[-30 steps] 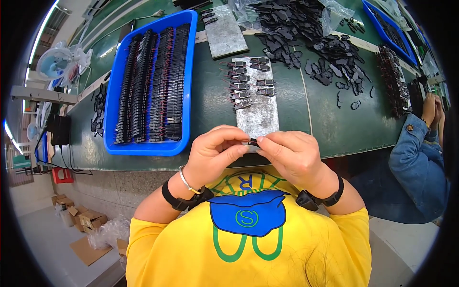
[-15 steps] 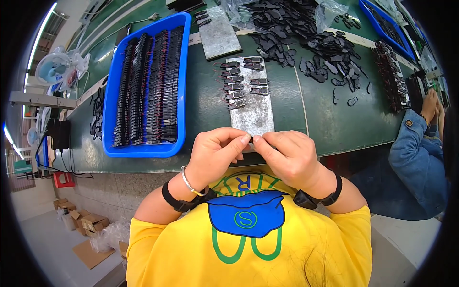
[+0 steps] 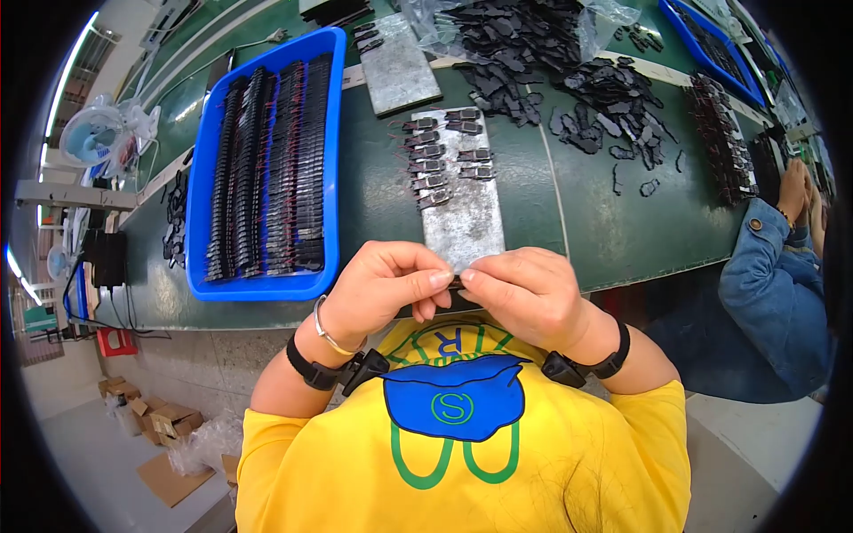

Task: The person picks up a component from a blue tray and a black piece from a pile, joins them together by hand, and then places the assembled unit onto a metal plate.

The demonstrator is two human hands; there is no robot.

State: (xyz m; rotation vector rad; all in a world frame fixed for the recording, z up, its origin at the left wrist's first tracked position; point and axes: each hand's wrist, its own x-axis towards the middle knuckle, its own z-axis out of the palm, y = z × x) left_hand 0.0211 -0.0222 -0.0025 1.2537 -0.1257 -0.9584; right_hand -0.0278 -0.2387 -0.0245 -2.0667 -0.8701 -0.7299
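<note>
Left hand (image 3: 378, 289) and right hand (image 3: 524, 293) together, pinching a small black plastic part (image 3: 455, 286) over the near edge of the grey metal plate (image 3: 462, 222). Best kept level, fingertips close, steadied against the green bench (image 3: 373, 195) edge.

Counts on the bench

Two hands (image 3: 391, 289) (image 3: 524, 293), two metal plates (image 3: 462, 218) (image 3: 395, 67), two blue trays (image 3: 333, 160) (image 3: 711, 44), and perhaps nine small black parts (image 3: 426, 169) on the nearer plate.

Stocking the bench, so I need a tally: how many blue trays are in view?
2. One blue tray, filled with rows of black parts, lies left of the hands; a second blue tray sits at the far right, cut by the picture's rim. Others may be hidden.
</note>
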